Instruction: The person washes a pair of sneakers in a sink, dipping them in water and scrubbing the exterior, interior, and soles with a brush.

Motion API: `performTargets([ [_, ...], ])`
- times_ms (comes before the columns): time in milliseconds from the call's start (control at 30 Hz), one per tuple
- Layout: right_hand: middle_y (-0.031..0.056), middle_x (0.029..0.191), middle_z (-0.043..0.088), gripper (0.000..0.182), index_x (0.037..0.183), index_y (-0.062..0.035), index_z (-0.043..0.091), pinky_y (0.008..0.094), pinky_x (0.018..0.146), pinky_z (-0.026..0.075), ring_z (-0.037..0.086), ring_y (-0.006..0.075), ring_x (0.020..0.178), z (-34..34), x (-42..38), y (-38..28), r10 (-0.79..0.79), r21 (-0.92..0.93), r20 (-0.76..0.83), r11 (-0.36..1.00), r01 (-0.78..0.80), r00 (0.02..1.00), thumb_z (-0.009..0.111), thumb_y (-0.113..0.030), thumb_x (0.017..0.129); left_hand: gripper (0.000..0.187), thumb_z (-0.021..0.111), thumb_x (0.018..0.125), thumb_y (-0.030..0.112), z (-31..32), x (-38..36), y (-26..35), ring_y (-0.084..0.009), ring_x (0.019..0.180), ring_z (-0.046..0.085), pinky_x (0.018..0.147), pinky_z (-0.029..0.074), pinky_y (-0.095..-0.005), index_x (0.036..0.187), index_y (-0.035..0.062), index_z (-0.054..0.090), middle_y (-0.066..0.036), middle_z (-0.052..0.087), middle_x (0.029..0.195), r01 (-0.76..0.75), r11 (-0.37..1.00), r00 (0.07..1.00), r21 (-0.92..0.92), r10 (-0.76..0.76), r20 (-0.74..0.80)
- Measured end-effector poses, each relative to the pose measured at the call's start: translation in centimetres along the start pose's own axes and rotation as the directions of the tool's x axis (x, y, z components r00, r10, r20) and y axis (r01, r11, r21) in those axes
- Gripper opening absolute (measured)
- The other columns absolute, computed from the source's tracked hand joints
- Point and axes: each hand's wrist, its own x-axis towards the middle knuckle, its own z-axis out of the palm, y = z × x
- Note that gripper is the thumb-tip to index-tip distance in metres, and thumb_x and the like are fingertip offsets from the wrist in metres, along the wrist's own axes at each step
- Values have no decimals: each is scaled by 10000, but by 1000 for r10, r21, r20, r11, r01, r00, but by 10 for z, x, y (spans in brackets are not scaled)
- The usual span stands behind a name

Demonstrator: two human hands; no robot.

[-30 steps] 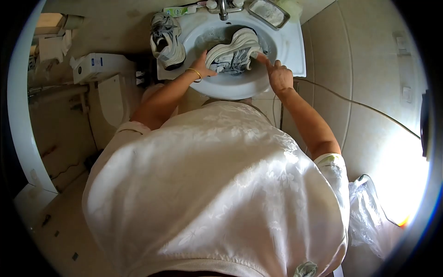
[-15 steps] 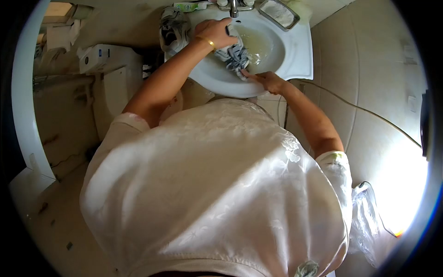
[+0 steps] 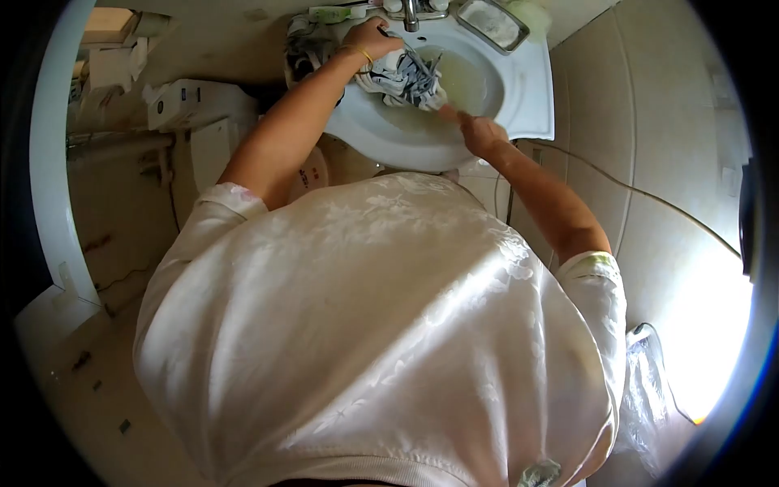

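Observation:
A grey and white item with laces, which looks like a shoe [image 3: 406, 77], is tilted over the water in the white sink [image 3: 389, 146]. My left hand [image 3: 373, 37] grips its upper left end, fingers curled round the edge. Near its lower right end is my right hand [image 3: 483, 135], its fingers bent together. Something blurred reaches from them to the item; I cannot make out whether it is a finger or a held object. A similar grey and white item [image 3: 308, 47] lies on the sink's left side.
Behind the bowl stands the metal faucet [image 3: 411, 15]. A metal tray [image 3: 492, 24] rests at the back right rim, and a green and white tube [image 3: 337, 13] at the back left. A white box [image 3: 191, 104] is at the left; a cable [image 3: 633, 188] runs along the right wall.
The item in the sink has turned, its lower end shifting up and right. My left hand has moved slightly left and up; my right hand has moved slightly right, with its front part blurred.

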Motion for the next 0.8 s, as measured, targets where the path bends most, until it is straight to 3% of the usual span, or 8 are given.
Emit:
performTargets([
  [133, -39, 551, 357, 336, 1253, -223, 422, 189, 329, 201, 274, 31, 373, -50, -6, -27, -172, 678, 503, 686, -263, 847, 418, -310, 928, 642, 665, 553, 439, -5, -6, 5, -282, 915, 599, 809, 466, -326, 1097, 113, 564, -145, 619, 1007, 41, 998, 999, 43, -42, 5],
  [300, -23, 562, 396, 325, 1247, -239, 428, 207, 353, 266, 359, 63, 401, -48, -3, -21, -38, 555, 824, 255, -792, 565, 415, -301, 928, 620, 663, 560, 421, -15, -14, 15, -280, 887, 605, 807, 468, -326, 1084, 103, 574, -148, 626, 976, -33, 998, 997, 59, 29, 68],
  [367, 9, 600, 452, 341, 1261, -241, 412, 242, 415, 347, 450, 105, 472, -2, 23, 21, 74, 371, 259, 913, -169, 963, 422, -264, 922, 611, 663, 558, 408, -14, -15, 13, -276, 881, 608, 802, 471, -326, 1080, 102, 577, -147, 628, 968, -57, 998, 994, 41, 53, 94],
  [400, 24, 637, 483, 354, 1270, -249, 402, 263, 453, 378, 489, 127, 518, -4, 28, 25, -39, 80, 99, 996, 31, 994, 425, -247, 917, 607, 663, 558, 402, -14, -11, 15, -274, 878, 609, 800, 473, -326, 1078, 102, 578, -146, 629, 963, -76, 997, 992, 34, 72, 101],
  [500, 70, 785, 585, 415, 1299, -289, 369, 329, 576, 456, 590, 196, 675, -75, 30, -4, -225, -707, -40, 695, 132, 973, 437, -202, 899, 612, 663, 555, 390, -15, -8, 15, -276, 879, 608, 791, 478, -334, 1083, 94, 573, -154, 627, 963, -74, 995, 991, 70, 66, 114],
  [700, 92, 1028, 613, 373, 1267, -359, 383, 376, 710, 480, 617, 285, 850, -62, 16, -25, 197, -343, 162, 930, -132, 967, 390, -220, 921, 595, 668, 556, 397, -11, -15, 4, -297, 896, 599, 798, 471, -347, 1072, 117, 574, -161, 618, 988, 26, 999, 1000, 31, -25, -8],
  [733, 97, 1025, 615, 383, 1288, -332, 363, 382, 741, 473, 609, 296, 882, -41, 9, -17, 191, -37, 107, 982, -188, 976, 388, -230, 920, 586, 671, 554, 398, -8, -20, 5, -302, 900, 596, 799, 467, -350, 1067, 132, 576, -162, 615, 995, 70, 997, 997, -11, -70, -34],
  [800, 88, 805, 616, 357, 1285, -291, 370, 333, 553, 474, 606, 237, 655, 58, 25, 40, -203, -149, -299, 975, 164, 932, 381, -319, 929, 591, 676, 549, 404, -10, -20, 11, -304, 899, 598, 802, 468, -350, 1064, 133, 578, -158, 619, 983, 96, 995, 994, -25, -97, -42],
])
